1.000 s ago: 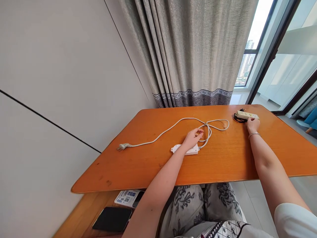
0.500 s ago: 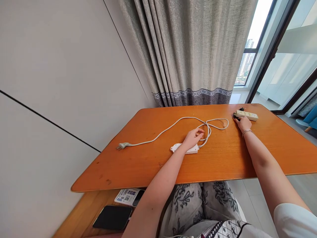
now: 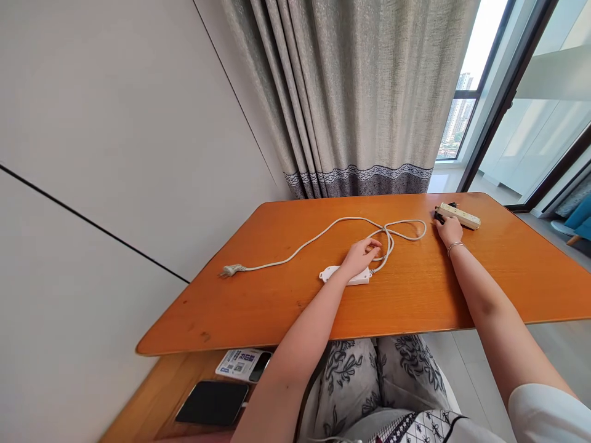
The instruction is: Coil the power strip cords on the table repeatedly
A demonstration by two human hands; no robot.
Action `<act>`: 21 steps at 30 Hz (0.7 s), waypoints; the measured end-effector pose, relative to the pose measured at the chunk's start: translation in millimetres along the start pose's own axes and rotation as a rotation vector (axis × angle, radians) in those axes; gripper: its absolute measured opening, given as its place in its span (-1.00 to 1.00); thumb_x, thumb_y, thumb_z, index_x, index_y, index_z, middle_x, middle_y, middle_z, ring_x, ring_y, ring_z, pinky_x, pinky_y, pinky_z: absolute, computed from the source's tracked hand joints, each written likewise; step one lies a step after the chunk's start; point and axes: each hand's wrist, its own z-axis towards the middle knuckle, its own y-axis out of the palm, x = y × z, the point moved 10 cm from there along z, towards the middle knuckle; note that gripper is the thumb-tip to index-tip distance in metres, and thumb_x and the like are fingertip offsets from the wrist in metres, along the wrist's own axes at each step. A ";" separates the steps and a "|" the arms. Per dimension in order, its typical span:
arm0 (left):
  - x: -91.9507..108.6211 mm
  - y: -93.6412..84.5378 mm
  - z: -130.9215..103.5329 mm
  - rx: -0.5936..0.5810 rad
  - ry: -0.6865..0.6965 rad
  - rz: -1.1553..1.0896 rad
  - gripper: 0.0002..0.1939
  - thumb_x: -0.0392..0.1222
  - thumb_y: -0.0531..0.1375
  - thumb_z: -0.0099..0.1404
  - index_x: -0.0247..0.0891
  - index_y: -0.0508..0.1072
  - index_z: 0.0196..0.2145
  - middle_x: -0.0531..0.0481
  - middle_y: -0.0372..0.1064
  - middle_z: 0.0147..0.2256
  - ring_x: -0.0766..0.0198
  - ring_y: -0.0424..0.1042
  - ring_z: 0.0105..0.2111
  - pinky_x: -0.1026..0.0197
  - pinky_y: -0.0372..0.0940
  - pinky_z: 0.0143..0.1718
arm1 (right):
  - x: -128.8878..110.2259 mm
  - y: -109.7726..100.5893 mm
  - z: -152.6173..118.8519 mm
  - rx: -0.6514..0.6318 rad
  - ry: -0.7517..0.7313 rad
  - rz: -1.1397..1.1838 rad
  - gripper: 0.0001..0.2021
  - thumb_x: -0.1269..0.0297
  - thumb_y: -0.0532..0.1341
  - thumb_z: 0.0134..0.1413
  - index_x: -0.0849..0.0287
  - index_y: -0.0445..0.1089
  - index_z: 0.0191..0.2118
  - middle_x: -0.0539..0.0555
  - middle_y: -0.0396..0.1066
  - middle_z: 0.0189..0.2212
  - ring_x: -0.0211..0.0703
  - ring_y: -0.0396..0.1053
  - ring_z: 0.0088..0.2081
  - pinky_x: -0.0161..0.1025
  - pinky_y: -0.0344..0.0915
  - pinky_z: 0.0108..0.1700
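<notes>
On the orange wooden table (image 3: pixel 258 307) lies a white power strip (image 3: pixel 360 279), partly covered by my left hand (image 3: pixel 361 255), whose fingers are loosely curled and apart above its right end. Its white cable (image 3: pixel 314 238) loops at the right and runs left to a plug (image 3: pixel 232 270). Near the back right edge, my right hand (image 3: pixel 449 230) has its fingers closed on a black cord (image 3: pixel 438 216) beside a cream power strip (image 3: pixel 462 216). A black plug (image 3: pixel 454 204) shows just behind that strip.
Below the table at the left, a wooden surface (image 3: pixel 133 400) holds a black phone (image 3: pixel 212 403) and a printed package (image 3: pixel 242 364). A grey curtain (image 3: pixel 360 92) hangs behind the table. A glass door with a dark frame (image 3: pixel 512 101) stands at the right.
My right hand has shifted slightly left, and the cream power strip has turned a little, its right end now nearer me. My left hand stays where it was.
</notes>
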 end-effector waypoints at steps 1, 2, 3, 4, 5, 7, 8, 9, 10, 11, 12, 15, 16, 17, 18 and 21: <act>-0.2 -0.1 0.1 0.003 0.002 0.001 -0.81 -0.16 0.18 0.31 -0.25 0.52 -0.18 -0.08 0.55 -0.22 0.21 0.55 -0.27 0.19 0.40 -0.18 | 1.5 -1.3 -2.1 0.008 0.014 0.008 -0.55 0.07 0.13 0.31 0.20 0.47 0.16 0.31 0.37 0.09 0.11 0.42 0.04 -0.09 0.37 0.02; -0.5 -0.1 0.1 0.006 0.004 -0.002 -0.81 -0.16 0.18 0.30 -0.26 0.52 -0.18 -0.09 0.55 -0.20 0.21 0.54 -0.26 0.19 0.40 -0.18 | 3.1 -2.5 -4.1 0.015 0.028 0.016 -0.55 0.09 0.11 0.32 0.20 0.45 0.17 0.32 0.35 0.11 0.11 0.42 0.04 -0.09 0.36 0.03; -1.0 -0.2 0.0 0.008 0.005 -0.009 -0.81 -0.17 0.18 0.30 -0.26 0.52 -0.18 -0.09 0.55 -0.20 0.22 0.54 -0.27 0.19 0.40 -0.18 | 4.7 -3.5 -5.9 0.020 0.041 0.023 -0.56 0.12 0.10 0.32 0.21 0.44 0.18 0.33 0.33 0.12 0.10 0.43 0.04 -0.08 0.36 0.04; -1.7 -0.3 -0.2 0.012 0.004 -0.020 -0.82 -0.17 0.18 0.30 -0.25 0.52 -0.19 -0.08 0.55 -0.21 0.23 0.54 -0.27 0.20 0.41 -0.18 | 6.2 -4.4 -7.6 0.023 0.052 0.030 -0.56 0.14 0.10 0.31 0.23 0.43 0.18 0.34 0.31 0.14 0.10 0.43 0.03 -0.09 0.36 0.03; -2.6 -0.6 -0.5 0.016 0.002 -0.034 -0.82 -0.17 0.19 0.29 -0.25 0.52 -0.19 -0.07 0.55 -0.23 0.23 0.54 -0.28 0.20 0.41 -0.18 | 7.4 -5.1 -9.1 0.025 0.060 0.036 -0.56 0.17 0.11 0.30 0.24 0.43 0.18 0.34 0.30 0.15 0.10 0.44 0.02 -0.09 0.36 0.03; -4.7 -1.7 -0.9 0.030 -0.001 -0.056 -0.84 -0.18 0.20 0.28 -0.25 0.51 -0.21 -0.05 0.55 -0.28 0.23 0.55 -0.29 0.19 0.42 -0.18 | 8.3 -5.7 -11.4 0.024 0.062 0.048 -0.56 0.19 0.12 0.29 0.25 0.42 0.19 0.34 0.30 0.15 0.10 0.43 0.03 -0.10 0.35 0.03; -5.8 -2.6 -1.0 0.038 -0.001 -0.064 -0.84 -0.18 0.20 0.28 -0.26 0.51 -0.21 -0.05 0.55 -0.28 0.23 0.56 -0.30 0.19 0.42 -0.18 | 8.2 -5.5 -12.1 0.021 0.057 0.052 -0.56 0.20 0.13 0.28 0.25 0.42 0.19 0.33 0.31 0.15 0.10 0.43 0.04 -0.11 0.35 0.04; -6.9 -3.4 -1.0 0.045 -0.001 -0.071 -0.84 -0.19 0.19 0.28 -0.26 0.51 -0.21 -0.06 0.55 -0.27 0.23 0.56 -0.31 0.19 0.42 -0.18 | 7.8 -5.0 -12.5 0.017 0.051 0.056 -0.56 0.20 0.13 0.27 0.24 0.42 0.19 0.33 0.32 0.14 0.10 0.42 0.05 -0.11 0.34 0.04; -8.1 -4.2 -0.8 0.051 0.000 -0.076 -0.84 -0.20 0.18 0.29 -0.27 0.50 -0.21 -0.08 0.55 -0.25 0.24 0.56 -0.31 0.19 0.42 -0.18 | 7.3 -4.5 -12.4 0.014 0.044 0.058 -0.56 0.20 0.14 0.27 0.24 0.42 0.19 0.32 0.33 0.14 0.10 0.42 0.06 -0.12 0.34 0.04; -9.3 -5.0 -0.5 0.056 0.000 -0.081 -0.84 -0.21 0.18 0.29 -0.27 0.50 -0.20 -0.09 0.55 -0.23 0.25 0.57 -0.31 0.20 0.43 -0.19 | 7.1 -3.9 -11.9 0.012 0.040 0.059 -0.56 0.19 0.14 0.27 0.24 0.42 0.19 0.32 0.33 0.13 0.09 0.42 0.06 -0.12 0.34 0.04; -10.6 -5.7 -0.1 0.061 0.000 -0.085 -0.84 -0.22 0.17 0.29 -0.27 0.50 -0.20 -0.09 0.56 -0.21 0.25 0.57 -0.32 0.20 0.43 -0.19 | 7.1 -3.2 -10.9 0.011 0.039 0.059 -0.55 0.18 0.14 0.27 0.24 0.42 0.19 0.33 0.33 0.13 0.09 0.42 0.05 -0.12 0.34 0.04; -12.7 -5.6 0.5 0.055 0.000 -0.085 -0.85 -0.20 0.19 0.28 -0.25 0.51 -0.21 -0.06 0.56 -0.25 0.25 0.57 -0.32 0.20 0.43 -0.20 | 8.4 -1.0 -5.9 0.008 0.051 0.049 -0.56 0.14 0.16 0.27 0.24 0.44 0.17 0.34 0.33 0.13 0.09 0.43 0.03 -0.11 0.35 0.01; -12.7 -4.4 0.6 0.044 0.001 -0.078 -0.85 -0.20 0.20 0.28 -0.25 0.51 -0.22 -0.04 0.56 -0.28 0.24 0.57 -0.31 0.20 0.43 -0.19 | 8.8 -0.2 -3.8 0.006 0.056 0.043 -0.56 0.13 0.17 0.27 0.23 0.44 0.16 0.34 0.33 0.13 0.09 0.44 0.02 -0.10 0.35 0.01; -12.3 -3.0 0.5 0.030 0.002 -0.069 -0.86 -0.19 0.20 0.28 -0.24 0.51 -0.22 -0.03 0.55 -0.31 0.23 0.57 -0.31 0.19 0.43 -0.18 | 9.1 0.5 -1.7 0.005 0.059 0.038 -0.57 0.13 0.18 0.27 0.22 0.46 0.15 0.34 0.33 0.13 0.09 0.44 0.01 -0.10 0.35 0.00; -11.7 -1.5 0.4 0.017 0.003 -0.060 -0.86 -0.19 0.20 0.29 -0.24 0.51 -0.22 -0.02 0.54 -0.33 0.23 0.57 -0.31 0.19 0.43 -0.18 | 9.1 1.1 0.2 0.004 0.061 0.034 -0.59 0.13 0.18 0.27 0.21 0.47 0.14 0.33 0.33 0.14 0.09 0.44 0.01 -0.09 0.35 0.00; -8.9 0.7 -0.3 0.000 0.010 -0.036 -0.85 -0.19 0.18 0.29 -0.24 0.51 -0.22 -0.05 0.55 -0.27 0.22 0.57 -0.29 0.18 0.42 -0.17 | 8.2 2.4 4.4 -0.003 0.061 0.029 -0.64 0.19 0.19 0.27 0.18 0.50 0.10 0.30 0.36 0.13 0.09 0.44 0.02 -0.09 0.35 0.01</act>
